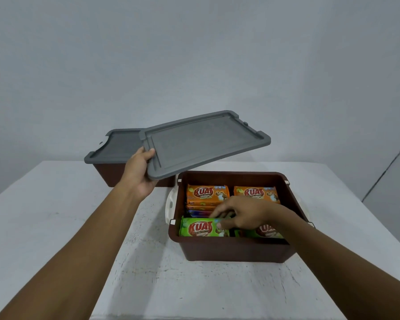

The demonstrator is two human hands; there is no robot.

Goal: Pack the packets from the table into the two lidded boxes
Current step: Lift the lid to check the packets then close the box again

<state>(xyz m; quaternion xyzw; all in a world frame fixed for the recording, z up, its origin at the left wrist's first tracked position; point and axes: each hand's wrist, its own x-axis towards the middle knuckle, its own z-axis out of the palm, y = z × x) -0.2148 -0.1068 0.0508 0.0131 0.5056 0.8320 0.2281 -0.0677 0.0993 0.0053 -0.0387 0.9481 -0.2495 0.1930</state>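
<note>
Head view, left hand (139,172) raised gripping grey lid (203,142) – right hand (243,213) inside brown box (236,250)

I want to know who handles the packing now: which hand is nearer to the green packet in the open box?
Right. The right hand is inside the open box, fingers touching the green packet. The left hand is up and to the left, holding the grey lid above the table.

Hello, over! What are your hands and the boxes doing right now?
Left hand holds grey lid up. Right hand on green packet inside open box. Far box lidded. Nothing blocking.
</note>
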